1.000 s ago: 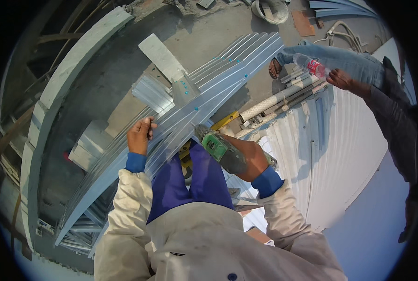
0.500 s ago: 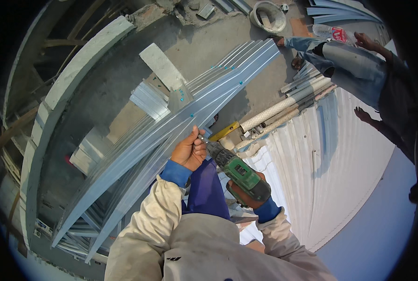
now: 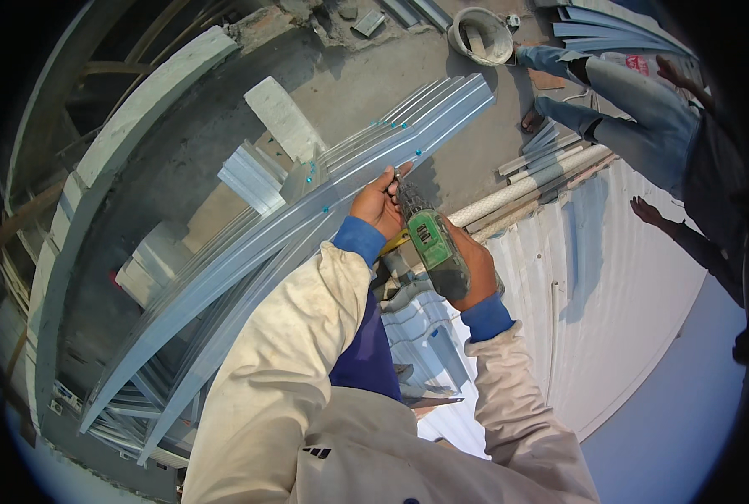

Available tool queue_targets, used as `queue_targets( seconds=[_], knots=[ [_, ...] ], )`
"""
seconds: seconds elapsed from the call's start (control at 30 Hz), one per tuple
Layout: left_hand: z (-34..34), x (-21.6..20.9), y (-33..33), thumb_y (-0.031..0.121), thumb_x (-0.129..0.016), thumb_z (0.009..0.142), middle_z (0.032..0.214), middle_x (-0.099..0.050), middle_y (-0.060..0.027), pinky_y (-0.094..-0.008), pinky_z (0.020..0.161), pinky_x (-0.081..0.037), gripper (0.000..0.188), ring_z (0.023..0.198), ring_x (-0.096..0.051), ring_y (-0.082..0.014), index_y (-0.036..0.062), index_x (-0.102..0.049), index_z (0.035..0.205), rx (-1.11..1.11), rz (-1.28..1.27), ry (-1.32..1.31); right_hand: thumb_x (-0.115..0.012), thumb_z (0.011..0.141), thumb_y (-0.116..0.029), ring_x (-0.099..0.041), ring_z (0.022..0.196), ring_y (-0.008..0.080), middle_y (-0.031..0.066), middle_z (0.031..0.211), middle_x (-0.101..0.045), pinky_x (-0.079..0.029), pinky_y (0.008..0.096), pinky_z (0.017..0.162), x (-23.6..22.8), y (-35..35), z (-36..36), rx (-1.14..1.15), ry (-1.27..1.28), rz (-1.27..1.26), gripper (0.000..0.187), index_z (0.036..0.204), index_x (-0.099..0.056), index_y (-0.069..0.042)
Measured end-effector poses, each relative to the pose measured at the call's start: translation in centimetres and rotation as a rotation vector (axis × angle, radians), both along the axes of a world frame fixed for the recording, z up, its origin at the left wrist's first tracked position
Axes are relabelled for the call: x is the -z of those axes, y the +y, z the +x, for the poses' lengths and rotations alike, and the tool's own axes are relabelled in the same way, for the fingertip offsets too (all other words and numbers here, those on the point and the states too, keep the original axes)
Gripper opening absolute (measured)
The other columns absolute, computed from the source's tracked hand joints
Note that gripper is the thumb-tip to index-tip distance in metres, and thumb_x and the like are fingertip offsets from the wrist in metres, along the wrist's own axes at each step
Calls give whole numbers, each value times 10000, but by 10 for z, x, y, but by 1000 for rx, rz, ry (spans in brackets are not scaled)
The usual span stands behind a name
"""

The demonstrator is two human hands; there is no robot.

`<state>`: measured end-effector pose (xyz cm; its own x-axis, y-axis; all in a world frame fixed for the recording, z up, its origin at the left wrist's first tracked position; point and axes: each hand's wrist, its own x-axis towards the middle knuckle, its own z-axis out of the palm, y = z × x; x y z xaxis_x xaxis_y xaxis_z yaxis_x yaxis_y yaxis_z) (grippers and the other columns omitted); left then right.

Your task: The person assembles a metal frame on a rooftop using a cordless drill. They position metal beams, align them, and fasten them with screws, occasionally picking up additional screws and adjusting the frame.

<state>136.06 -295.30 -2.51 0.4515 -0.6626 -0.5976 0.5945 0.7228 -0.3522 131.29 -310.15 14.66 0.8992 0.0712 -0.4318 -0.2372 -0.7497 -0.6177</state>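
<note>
My right hand (image 3: 473, 262) is wrapped round a green and black cordless drill (image 3: 432, 239), whose chuck points away from me. At the drill's tip my left hand (image 3: 377, 206) is closed, thumb and fingers pinched beside the bit; whatever they hold is too small to make out. Both hands are over the near edge of the long ribbed metal channels (image 3: 307, 200), which lie bundled diagonally. Small blue-green screws (image 3: 326, 209) dot the channels, one of them (image 3: 418, 153) just beyond the drill's tip.
A co-worker in jeans (image 3: 643, 109) stands at the right. A white bucket (image 3: 484, 38) stands at the back. White corrugated sheeting (image 3: 551, 286) covers the right side, beside a long pale pole (image 3: 509, 189). Light blocks (image 3: 282, 113) lie left of the channels, near a low curved wall (image 3: 156, 109).
Both my hands and the drill have moved away from me and to the right along the channels. The drill now points more directly away. The co-worker's leg has shifted right.
</note>
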Motion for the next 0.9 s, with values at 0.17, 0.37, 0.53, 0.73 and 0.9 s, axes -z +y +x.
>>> queue_targets(
  seconds=[0.17, 0.37, 0.53, 0.73, 0.9],
  knots=[
    [9, 33, -18, 311, -482, 1096, 810, -685, -39, -392, 754, -577, 379, 737, -664, -195, 69, -614, 1356, -115, 93, 7, -791, 729, -63, -681, 1087, 412, 214, 1165, -707, -556, 410, 875, 31, -5, 21, 37, 22, 55, 720, 1416, -577, -88],
    [11, 38, -18, 312, -484, 1092, 874, -709, -59, -411, 764, -585, 362, 775, -678, -205, 89, -635, 1335, -129, 58, 68, -776, 780, -123, -685, 1078, 406, 203, 1172, -711, -558, 412, 876, 27, 0, 38, -12, 69, -46, 658, 1409, -587, -108],
    [21, 42, -39, 310, -459, 1100, 760, -568, 15, -389, 763, -584, 366, 722, -615, -167, 64, -661, 1281, -90, 107, 119, -765, 808, -131, -691, 1054, 410, 206, 1155, -717, -560, 413, 869, 21, 0, 51, 32, 119, -79, 624, 1407, -590, -113],
    [24, 54, -43, 328, -470, 1088, 941, -695, -62, -479, 834, -595, 348, 857, -688, -243, 115, -662, 1284, -4, 93, 124, -764, 803, -112, -690, 1043, 415, 216, 1130, -720, -560, 420, 874, 20, -15, 68, -46, 187, -139, 625, 1404, -594, -118],
    [32, 32, -46, 301, -486, 1088, 739, -493, 35, -382, 743, -539, 341, 707, -559, -167, 68, -677, 1247, -43, 163, 192, -762, 806, -146, -682, 1067, 405, 193, 1177, -712, -557, 431, 886, 15, -23, 82, -198, 174, -175, 664, 1439, -562, -138]
  ],
)
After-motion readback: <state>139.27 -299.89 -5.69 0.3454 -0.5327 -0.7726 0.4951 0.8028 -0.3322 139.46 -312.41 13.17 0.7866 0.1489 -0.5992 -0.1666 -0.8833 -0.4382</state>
